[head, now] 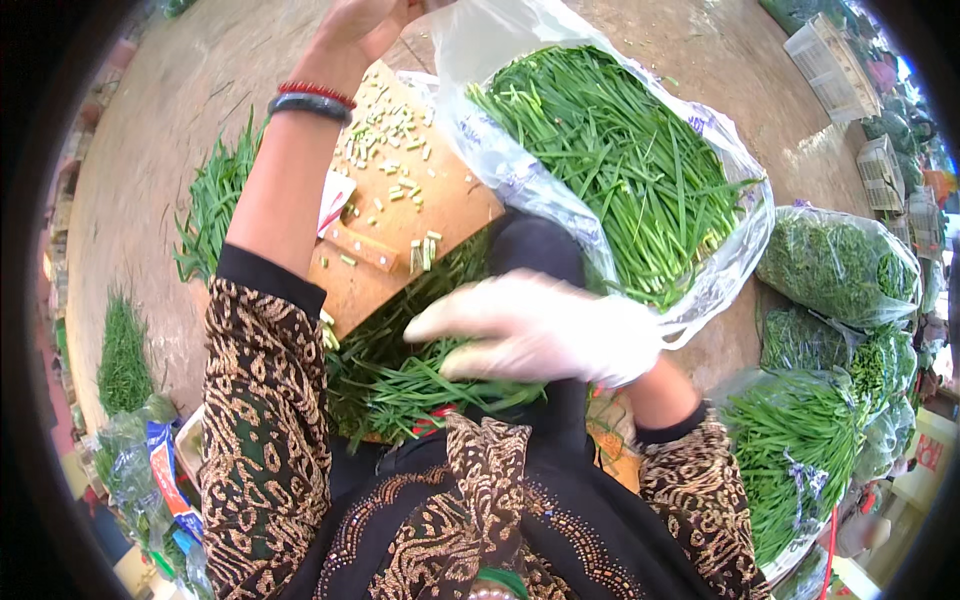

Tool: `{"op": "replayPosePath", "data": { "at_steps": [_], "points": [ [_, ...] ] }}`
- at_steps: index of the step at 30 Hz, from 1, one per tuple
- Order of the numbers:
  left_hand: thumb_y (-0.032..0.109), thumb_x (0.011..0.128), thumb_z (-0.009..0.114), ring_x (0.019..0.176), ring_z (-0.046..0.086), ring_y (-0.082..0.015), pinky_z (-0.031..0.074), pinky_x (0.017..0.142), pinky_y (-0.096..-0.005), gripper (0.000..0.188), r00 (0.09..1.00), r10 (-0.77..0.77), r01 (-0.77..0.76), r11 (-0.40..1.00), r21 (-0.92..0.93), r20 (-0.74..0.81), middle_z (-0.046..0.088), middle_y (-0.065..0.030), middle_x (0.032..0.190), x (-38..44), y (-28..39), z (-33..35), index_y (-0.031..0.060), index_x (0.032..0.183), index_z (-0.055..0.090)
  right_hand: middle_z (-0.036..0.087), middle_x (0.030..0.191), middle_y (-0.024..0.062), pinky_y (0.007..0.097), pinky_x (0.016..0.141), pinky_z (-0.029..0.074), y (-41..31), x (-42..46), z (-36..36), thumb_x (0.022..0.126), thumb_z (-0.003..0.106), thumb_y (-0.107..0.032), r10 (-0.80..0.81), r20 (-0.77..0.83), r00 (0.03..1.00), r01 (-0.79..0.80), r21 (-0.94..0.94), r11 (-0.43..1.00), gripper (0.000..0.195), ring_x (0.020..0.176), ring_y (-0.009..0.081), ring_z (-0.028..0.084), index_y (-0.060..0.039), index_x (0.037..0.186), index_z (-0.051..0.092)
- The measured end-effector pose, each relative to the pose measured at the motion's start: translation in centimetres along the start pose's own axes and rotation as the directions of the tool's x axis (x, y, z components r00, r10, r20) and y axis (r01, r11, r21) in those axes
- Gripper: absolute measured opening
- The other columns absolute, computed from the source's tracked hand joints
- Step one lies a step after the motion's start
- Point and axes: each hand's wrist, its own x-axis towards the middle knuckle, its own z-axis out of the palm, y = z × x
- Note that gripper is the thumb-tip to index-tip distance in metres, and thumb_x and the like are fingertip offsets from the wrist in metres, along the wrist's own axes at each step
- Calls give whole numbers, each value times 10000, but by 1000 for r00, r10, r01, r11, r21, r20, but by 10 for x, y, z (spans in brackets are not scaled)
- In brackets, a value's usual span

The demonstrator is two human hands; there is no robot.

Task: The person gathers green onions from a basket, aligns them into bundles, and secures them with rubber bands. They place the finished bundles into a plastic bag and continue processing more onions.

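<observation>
My left hand (367, 26), bare, reaches to the top edge beside the mouth of a clear plastic bag (517, 169); its fingertips are cut off. Chinese chives (622, 150) fill that bag. My right hand (525, 326), in a white glove and blurred by motion, has its fingers apart above loose green leaves (450, 394) in front of my body. Cut pale stem pieces (390, 120) are scattered over a wooden board (450, 195). A riveted wooden handle (360, 246), apparently a knife's, lies on the board, its other end partly hidden by my left forearm.
Leafy greens (217, 195) lie on the floor beyond my left forearm, with another bunch (124, 360) farther left. Bagged greens (832, 262) and a large bundle of long leaves (787, 450) are at the right. White plastic crates (832, 71) stand at the upper right.
</observation>
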Motion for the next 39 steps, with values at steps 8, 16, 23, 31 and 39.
{"op": "replayPosePath", "data": {
  "at_steps": [8, 16, 23, 31, 39],
  "points": [
    [102, 1053, 541, 980, 727, -280, 597, 894, -379, 144, 997, -48, 51, 998, -41, 53, 730, -200, 1058, 7, 15, 5, -9, 1068, 631, 694, 1253, 240, 438, 1028, 517, 257, 2, -163, 989, 641, -364, 246, -767, 592, -681, -313, 662, 567, 1195, 357, 664, 44, 1376, 566],
    [89, 1051, 544, 1112, 700, -290, 593, 910, -395, 131, 999, 28, -30, 999, -46, -40, 732, -172, 1092, -6, 22, 29, 28, 1070, 658, 690, 1238, 243, 437, 1033, 513, 281, 65, -108, 834, 758, -501, 562, -481, 673, -736, -361, 572, 676, 1151, 374, 672, 39, 1226, 650],
    [80, 1040, 563, 1077, 712, -285, 595, 914, -410, 94, 1000, -24, 24, 999, -24, 2, 732, -170, 1080, -8, 22, 47, 24, 1035, 638, 666, 1289, 278, 421, 1049, 504, 231, 113, -153, 888, 702, -516, 720, -395, 571, -819, -326, 471, 714, 1194, 383, 662, 65, 1299, 640],
    [104, 1047, 553, 1050, 716, -270, 590, 914, -388, 119, 977, -88, 107, 990, 87, -193, 739, -145, 1065, -19, 14, 38, 29, 1058, 645, 599, 1321, 345, 432, 1010, 534, 310, 144, -85, 870, 688, -197, 595, -624, 507, -862, -374, 343, 738, 1180, 384, 655, 11, 1515, 396],
    [109, 1058, 540, 1015, 719, -239, 614, 842, -283, 214, 992, -124, 122, 961, -249, 7, 735, -182, 1078, 1, 22, 1, -52, 1126, 664, 681, 1304, 230, 402, 1046, 494, 307, 123, -150, 843, 755, -505, 771, -185, 610, -791, -78, 607, 707, 1179, 360, 670, 48, 1276, 662]
  ]
}}
